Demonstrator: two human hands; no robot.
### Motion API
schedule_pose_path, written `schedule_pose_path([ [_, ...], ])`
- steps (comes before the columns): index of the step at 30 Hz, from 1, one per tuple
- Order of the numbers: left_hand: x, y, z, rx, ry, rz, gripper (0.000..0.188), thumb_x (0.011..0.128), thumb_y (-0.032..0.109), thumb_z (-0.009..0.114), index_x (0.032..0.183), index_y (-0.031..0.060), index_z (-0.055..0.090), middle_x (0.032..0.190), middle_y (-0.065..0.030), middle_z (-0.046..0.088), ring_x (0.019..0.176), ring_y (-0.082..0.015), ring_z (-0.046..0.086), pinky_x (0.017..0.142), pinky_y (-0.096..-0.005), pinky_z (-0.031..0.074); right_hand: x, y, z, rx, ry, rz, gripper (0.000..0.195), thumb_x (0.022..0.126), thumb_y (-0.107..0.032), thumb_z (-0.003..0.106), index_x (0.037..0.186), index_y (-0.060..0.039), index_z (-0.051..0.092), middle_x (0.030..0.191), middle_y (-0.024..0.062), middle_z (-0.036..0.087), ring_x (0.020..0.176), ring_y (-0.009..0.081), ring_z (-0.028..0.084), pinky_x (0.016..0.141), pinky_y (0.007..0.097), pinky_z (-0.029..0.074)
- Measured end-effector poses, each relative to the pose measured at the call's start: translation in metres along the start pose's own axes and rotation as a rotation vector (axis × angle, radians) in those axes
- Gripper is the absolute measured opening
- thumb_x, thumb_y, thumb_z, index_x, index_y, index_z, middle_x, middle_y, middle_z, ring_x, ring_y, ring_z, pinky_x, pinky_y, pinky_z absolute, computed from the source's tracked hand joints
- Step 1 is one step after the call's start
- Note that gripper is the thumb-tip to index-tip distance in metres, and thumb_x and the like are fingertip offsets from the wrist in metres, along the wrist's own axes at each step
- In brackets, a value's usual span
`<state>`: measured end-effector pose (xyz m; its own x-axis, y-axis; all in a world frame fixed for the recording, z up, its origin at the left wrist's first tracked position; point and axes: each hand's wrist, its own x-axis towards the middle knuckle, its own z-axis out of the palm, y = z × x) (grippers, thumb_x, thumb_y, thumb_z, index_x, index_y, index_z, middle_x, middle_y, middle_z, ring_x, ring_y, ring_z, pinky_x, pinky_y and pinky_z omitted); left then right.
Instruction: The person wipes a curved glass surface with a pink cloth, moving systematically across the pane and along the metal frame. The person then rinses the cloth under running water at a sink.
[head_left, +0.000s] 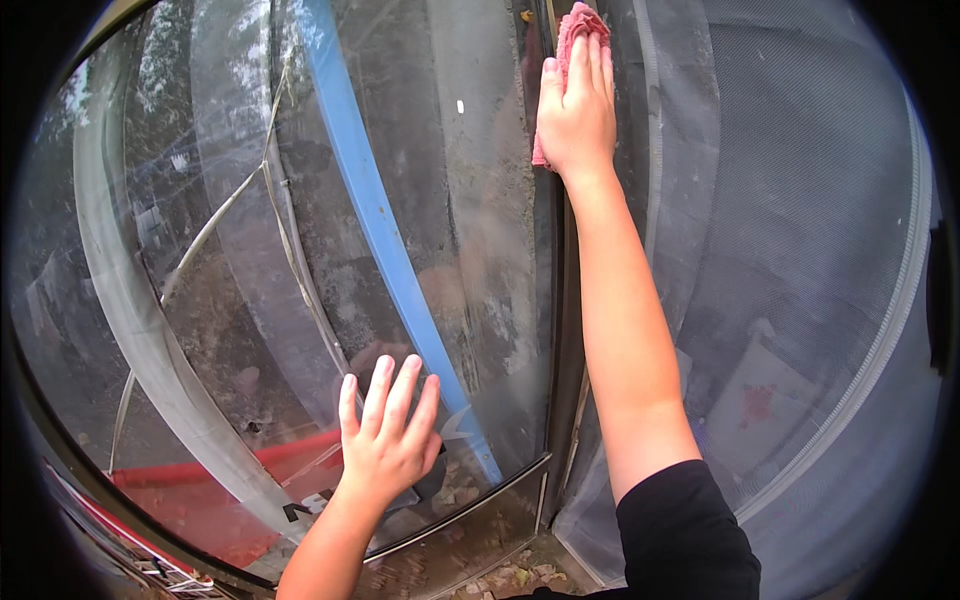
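Observation:
My right hand (581, 120) is raised at the top, pressing a folded pink cloth (574, 45) against the dark metal frame (566, 300) at the right edge of a large glass pane (405, 150). The cloth shows past my fingertips and along the left side of the hand. Lower down, my left hand (390, 435) has its fingers spread at the glass and holds nothing. Behind the pane run a blue strip (382, 217) and a pale fabric band (135, 300).
To the right hangs a grey mesh screen (795, 187) with a zipper (885, 360) curving down its side. Red material (187, 510) shows through the lower left glass. Dry leaves (517, 574) lie on the ground below the frame.

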<state>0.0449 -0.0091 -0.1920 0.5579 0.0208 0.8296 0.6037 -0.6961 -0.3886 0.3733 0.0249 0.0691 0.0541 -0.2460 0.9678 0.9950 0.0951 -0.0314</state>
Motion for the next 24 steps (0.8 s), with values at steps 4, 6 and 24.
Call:
schedule_pose_path([
  [4,-0.011,0.005,0.005,-0.029,-0.003,-0.029,0.053,0.076,0.016,0.063,0.128,0.0105,0.070,0.150,-0.0145,0.056,0.145,-0.0375,0.047,0.123,-0.0623,0.025,-0.072,0.000,-0.023,0.016,-0.025,0.002,0.057,0.106,-0.020,0.049,0.157,0.0042,0.038,0.164,0.0275,0.036,0.154,0.0450,0.030,0.128,0.0476,0.026],
  [6,-0.019,0.005,0.004,-0.068,-0.004,-0.004,0.052,0.075,0.016,0.064,0.126,0.0105,0.071,0.149,-0.0142,0.058,0.145,-0.0370,0.048,0.123,-0.0620,0.026,-0.122,-0.009,-0.043,0.022,-0.041,0.048,0.060,0.103,-0.013,0.050,0.159,0.0031,0.036,0.166,0.0270,0.033,0.155,0.0451,0.030,0.129,0.0478,0.023],
  [24,-0.079,0.057,0.016,-0.335,-0.240,0.117,0.043,0.079,0.022,0.068,0.120,0.0099,0.072,0.147,-0.0110,0.060,0.143,-0.0320,0.050,0.121,-0.0570,0.031,-0.248,-0.042,-0.107,0.009,-0.314,0.309,0.093,0.083,-0.006,0.056,0.163,0.0088,0.011,0.170,0.0340,0.009,0.159,0.0512,0.006,0.131,0.0519,0.011],
])
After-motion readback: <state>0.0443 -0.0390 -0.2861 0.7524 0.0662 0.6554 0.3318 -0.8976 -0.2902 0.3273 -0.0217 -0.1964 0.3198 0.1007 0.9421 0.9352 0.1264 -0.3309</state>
